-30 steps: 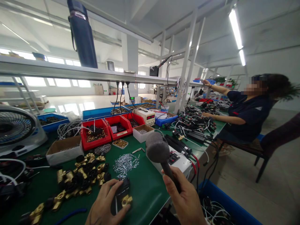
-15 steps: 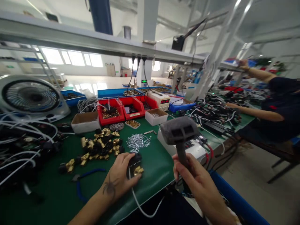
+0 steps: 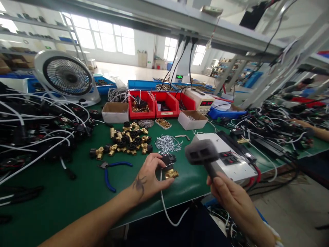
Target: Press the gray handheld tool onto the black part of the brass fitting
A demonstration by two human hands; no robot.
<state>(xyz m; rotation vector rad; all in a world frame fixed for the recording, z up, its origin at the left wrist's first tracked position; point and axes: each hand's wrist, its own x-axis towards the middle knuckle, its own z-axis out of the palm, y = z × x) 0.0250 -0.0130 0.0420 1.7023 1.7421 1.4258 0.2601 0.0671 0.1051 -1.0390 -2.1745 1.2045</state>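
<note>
My left hand [image 3: 155,173] grips a valve [image 3: 170,172] with a black upper part and a brass body, between thumb and fingers, on the green bench top. A white cable [image 3: 164,206] loops from it over the front edge. In my right hand [image 3: 226,190] is a dark grey mallet-shaped tool [image 3: 202,152], blurred, its head raised to the right of the valve; I cannot tell its exact kind. Just behind the valve lies a pile of thin metal clips [image 3: 168,144]. Blue-handled cutters [image 3: 114,168] rest left of my left hand, below several brass fittings with black caps [image 3: 130,139].
Red bins [image 3: 142,111] and small cardboard boxes [image 3: 192,120] line the back. A fan [image 3: 69,75] stands back left beside tangled black parts with white cables [image 3: 59,133]. At right are a white switch panel [image 3: 223,154], more wired parts [image 3: 272,133] and another person's arm [image 3: 313,130].
The view has swung right and down, so the bench things appear shifted. Both hands keep their hold. The mallet-shaped tool's handle now leans more, with its head toward the left.
</note>
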